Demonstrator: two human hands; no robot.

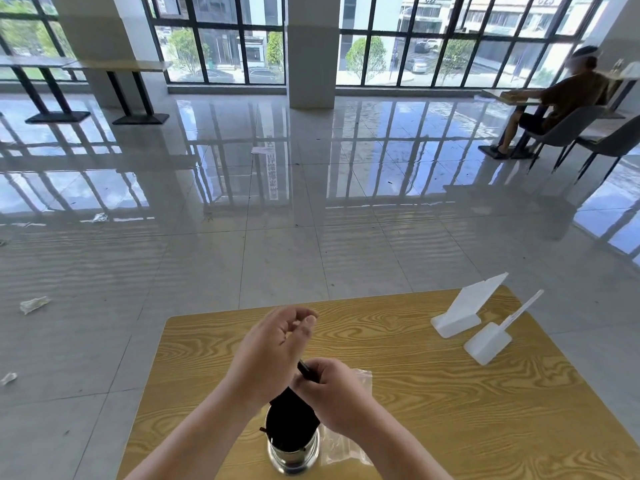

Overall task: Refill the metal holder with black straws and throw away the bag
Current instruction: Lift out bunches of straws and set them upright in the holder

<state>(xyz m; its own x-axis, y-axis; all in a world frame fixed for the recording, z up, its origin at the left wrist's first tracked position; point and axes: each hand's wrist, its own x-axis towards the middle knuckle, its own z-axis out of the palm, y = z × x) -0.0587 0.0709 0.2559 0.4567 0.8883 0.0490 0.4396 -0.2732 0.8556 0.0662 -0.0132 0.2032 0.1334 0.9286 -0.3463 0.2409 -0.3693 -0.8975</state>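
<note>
We see the metal holder (pixel 293 453) standing at the near edge of the wooden counter (pixel 433 393), with the bundle of black straws (pixel 291 419) sitting in its mouth. Our right hand (pixel 334 393) has its grip wrapped round the upper part of the straws, and one tip pokes out above the knuckles. Our left hand (pixel 277 348) is raised just beside it, its grip loose, fingers lightly curled, nothing visible in it. The clear plastic bag (pixel 346 448) lies flat on the counter just right of the holder. Two white sign stands (pixel 464 308) sit well apart, toward the far right corner.
</note>
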